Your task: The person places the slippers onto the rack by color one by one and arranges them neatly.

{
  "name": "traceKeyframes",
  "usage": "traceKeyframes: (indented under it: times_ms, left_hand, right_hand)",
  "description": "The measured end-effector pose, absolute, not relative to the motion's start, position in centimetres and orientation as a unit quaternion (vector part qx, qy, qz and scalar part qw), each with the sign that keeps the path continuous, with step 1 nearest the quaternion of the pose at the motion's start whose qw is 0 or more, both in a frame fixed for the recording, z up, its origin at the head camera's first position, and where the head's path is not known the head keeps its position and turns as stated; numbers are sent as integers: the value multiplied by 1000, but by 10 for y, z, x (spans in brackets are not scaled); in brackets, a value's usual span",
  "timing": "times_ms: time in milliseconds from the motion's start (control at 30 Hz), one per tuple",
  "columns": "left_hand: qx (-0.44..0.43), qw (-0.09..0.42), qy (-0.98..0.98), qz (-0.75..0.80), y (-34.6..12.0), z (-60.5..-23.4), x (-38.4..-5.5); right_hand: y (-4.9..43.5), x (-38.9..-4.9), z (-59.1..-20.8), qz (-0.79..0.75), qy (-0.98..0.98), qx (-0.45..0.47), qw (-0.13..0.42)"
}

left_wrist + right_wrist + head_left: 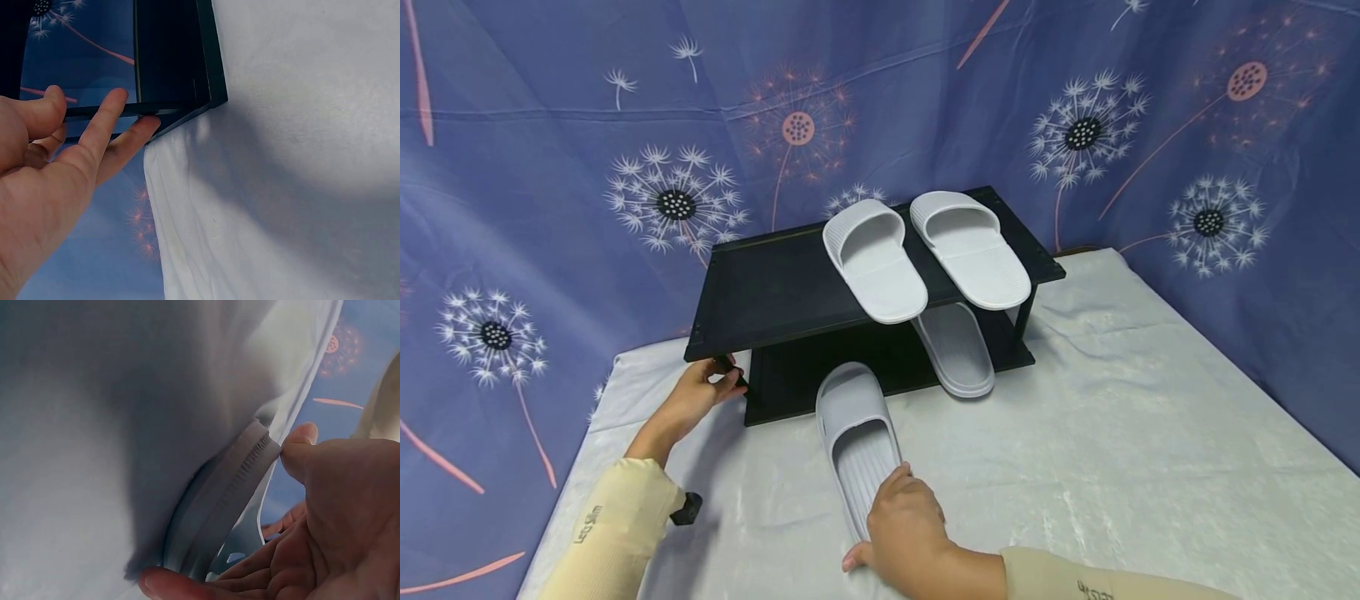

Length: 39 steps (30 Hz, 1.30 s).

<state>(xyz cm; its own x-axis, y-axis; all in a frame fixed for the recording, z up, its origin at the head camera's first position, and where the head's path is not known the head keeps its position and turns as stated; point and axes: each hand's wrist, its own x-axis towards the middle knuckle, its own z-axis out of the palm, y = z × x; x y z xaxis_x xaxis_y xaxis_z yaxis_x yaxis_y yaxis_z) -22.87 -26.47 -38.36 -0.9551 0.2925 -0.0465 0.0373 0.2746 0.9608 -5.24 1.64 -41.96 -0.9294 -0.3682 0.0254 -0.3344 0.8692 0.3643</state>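
Note:
A black two-tier shoe rack (767, 283) stands on the cloth-covered table. My left hand (696, 396) holds its left upright, thumb and fingers about the thin black post (140, 108). In front of the rack lies a grey slide slipper (857, 417), its toe at the lower shelf's front edge. My right hand (913, 529) grips this slipper by the heel; in the right wrist view its ribbed side (231, 487) shows between thumb and fingers. Another grey slipper (958, 350) rests on the lower shelf, toe inward, partly hidden by the top shelf.
Two white slippers, a left one (880, 267) and a right one (973, 250), sit on the top shelf with heels over its front edge. A pale cloth (1135, 433) covers the table. Behind hangs a blue dandelion-print curtain (925, 108). A small black object (687, 508) shows beside the left sleeve.

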Motion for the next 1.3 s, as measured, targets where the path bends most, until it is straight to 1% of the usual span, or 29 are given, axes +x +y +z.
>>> traceKeyframes:
  times_ms: [133, 400, 567, 667, 800, 900, 1167, 1300]
  left_hand:
    - [102, 108, 795, 588, -265, -383, -228]
    - [98, 111, 795, 588, -266, -386, -229]
    - [97, 109, 797, 585, -266, -387, -229]
    - [97, 107, 801, 581, -266, -387, -229]
    - [101, 105, 797, 585, -265, -388, -229]
    - [102, 104, 797, 587, -266, -388, -230]
    - [105, 101, 796, 587, -267, -388, -230]
    - [105, 98, 796, 587, -266, -388, -229]
  right_hand:
    - [14, -51, -422, -195, -962, 176, 78]
    - [18, -49, -421, -136, -967, 201, 74]
    - [21, -49, -419, -160, -960, 210, 98]
    - [22, -49, -418, -149, -959, 218, 100]
    - [24, -50, -415, -150, -957, 238, 73]
    - [25, -51, -411, -150, -956, 243, 64]
    - [30, -57, -404, -5, -979, 200, 25]
    - [35, -60, -399, 33, -980, 194, 16]
